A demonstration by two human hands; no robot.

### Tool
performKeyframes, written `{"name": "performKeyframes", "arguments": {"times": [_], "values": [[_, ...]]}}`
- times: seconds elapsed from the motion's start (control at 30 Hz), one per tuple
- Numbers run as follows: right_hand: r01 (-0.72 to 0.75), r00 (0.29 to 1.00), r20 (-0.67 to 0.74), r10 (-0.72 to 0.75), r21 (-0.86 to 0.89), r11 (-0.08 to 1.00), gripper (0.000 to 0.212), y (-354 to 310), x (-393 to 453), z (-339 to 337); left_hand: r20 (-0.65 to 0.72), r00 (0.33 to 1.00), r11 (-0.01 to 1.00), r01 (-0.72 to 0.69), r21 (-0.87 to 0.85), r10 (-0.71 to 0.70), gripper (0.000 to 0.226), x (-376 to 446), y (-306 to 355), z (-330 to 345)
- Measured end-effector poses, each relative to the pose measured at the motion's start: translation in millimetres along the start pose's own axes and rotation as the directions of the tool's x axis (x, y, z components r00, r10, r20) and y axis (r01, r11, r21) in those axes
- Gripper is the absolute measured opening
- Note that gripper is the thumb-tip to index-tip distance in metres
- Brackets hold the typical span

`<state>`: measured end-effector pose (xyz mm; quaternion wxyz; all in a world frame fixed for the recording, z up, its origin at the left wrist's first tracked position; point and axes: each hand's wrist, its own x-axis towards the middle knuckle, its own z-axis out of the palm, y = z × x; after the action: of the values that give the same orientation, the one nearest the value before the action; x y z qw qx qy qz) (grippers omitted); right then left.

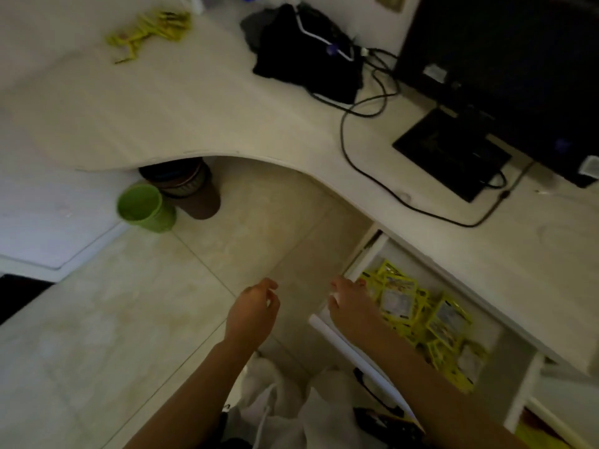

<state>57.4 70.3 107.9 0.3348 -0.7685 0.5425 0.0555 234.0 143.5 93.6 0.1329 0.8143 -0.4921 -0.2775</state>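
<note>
The right hand reaches over the open drawer of yellow cards, fingers released. The cards' print is too blurred to read. The left hand hovers nearby, fingers loosely curled, empty.

Two hands at six o'clock: left hand, right hand; one drawer at four o'clock; two cups at nine o'clock, green cup, brown cup; one monitor.
</note>
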Motion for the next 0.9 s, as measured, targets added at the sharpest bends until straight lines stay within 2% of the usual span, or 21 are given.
{"name": "performKeyframes", "arguments": {"times": [0.2, 0.43, 0.67, 0.9], "values": [[0.071, 0.997, 0.008, -0.071, -0.028, 0.997, 0.033, -93.6, 38.2, 30.2, -0.126, 0.991, 0.998, 0.049, -0.031, -0.053, 0.023, 11.8, -71.4, -58.6], [0.116, 0.993, 0.018, -0.116, -0.016, 0.993, 0.033, -183.0, 77.4, 50.2, -0.159, 0.985, 0.997, 0.061, -0.042, -0.067, 0.023, 37.3, -142.3, -118.8], [0.175, 0.984, 0.023, -0.174, -0.03, 0.984, 0.034, -247.2, 128.4, 51.7, -0.191, 0.974, 0.991, 0.113, -0.072, -0.125, 0.022, 83.9, -183.2, -162.2], [0.235, 0.972, -0.004, -0.235, -0.043, 0.971, 0.034, -301.1, 208.5, 28.1, -0.243, 0.956, 0.985, 0.148, -0.093, -0.166, 0.022, 164.2, -203.6, -206.7]]}}
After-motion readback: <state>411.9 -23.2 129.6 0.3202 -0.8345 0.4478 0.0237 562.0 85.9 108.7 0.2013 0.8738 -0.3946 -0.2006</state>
